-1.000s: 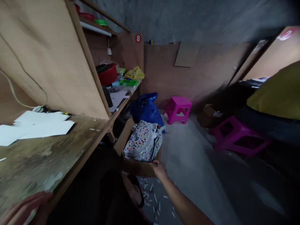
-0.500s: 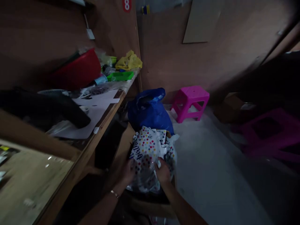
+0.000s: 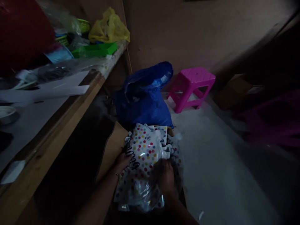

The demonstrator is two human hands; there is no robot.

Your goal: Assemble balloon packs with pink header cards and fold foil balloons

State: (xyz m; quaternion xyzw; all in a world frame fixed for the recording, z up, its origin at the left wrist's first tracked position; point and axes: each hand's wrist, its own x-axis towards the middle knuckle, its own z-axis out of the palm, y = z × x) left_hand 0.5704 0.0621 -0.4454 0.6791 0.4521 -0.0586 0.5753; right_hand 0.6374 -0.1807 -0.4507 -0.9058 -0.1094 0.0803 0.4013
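Note:
Clear plastic packets with white, colourful polka-dot contents and dark script lettering (image 3: 144,150) lie piled in an open cardboard box (image 3: 112,145) on the floor. My left hand (image 3: 123,162) grips the left edge of the top packet, its fingertips partly hidden against the dotted print. On the right side of the same packet, my right hand (image 3: 167,175) has its fingers curled onto the plastic, in dim light and slightly blurred. The packet's near end is shiny, crumpled plastic. Beneath the top packet, other dotted packets show at the right and back.
Behind the box slumps a blue plastic bag (image 3: 145,100). A pink stool (image 3: 193,84) stands near the wall. To the left runs a wooden workbench (image 3: 58,134) carrying a green tray (image 3: 96,50), a yellow bag (image 3: 109,28) and a roll of tape (image 3: 8,115). Another pink stool (image 3: 276,117) is at right.
My view has moved closer and lower over the box. My hands have shifted along the packet's sides, and its near end now reaches further toward me.

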